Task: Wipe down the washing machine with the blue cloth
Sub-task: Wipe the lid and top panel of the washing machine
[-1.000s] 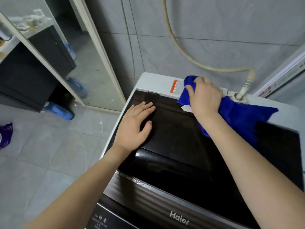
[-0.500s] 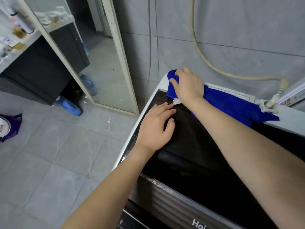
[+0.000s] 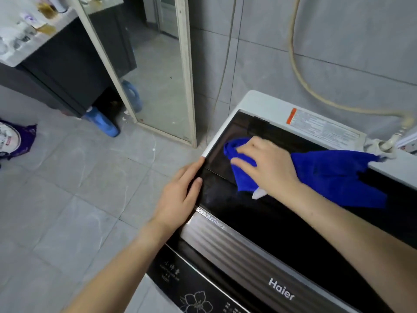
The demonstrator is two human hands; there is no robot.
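The top-loading washing machine (image 3: 255, 224) fills the lower right, with a glossy black lid, a white rear rim and a silver front band. The blue cloth (image 3: 327, 172) lies spread over the lid's back left part, its right end trailing toward the rear rim. My right hand (image 3: 266, 166) presses down on the cloth's bunched left end, fingers curled over it. My left hand (image 3: 180, 195) rests flat along the machine's left edge, fingers pointing away from me, thumb on the lid, holding nothing.
A cream water hose (image 3: 316, 93) loops down the grey tiled wall to a fitting (image 3: 383, 143) at the machine's back right. A framed mirror (image 3: 158, 71) leans on the wall to the left. A blue bottle (image 3: 103, 120) and a purple bag (image 3: 15, 138) lie on the floor by a dark cabinet (image 3: 56, 71).
My right hand has dragged the cloth from the white rear rim forward onto the black lid. My left hand has slid off the lid's top to the machine's left edge.
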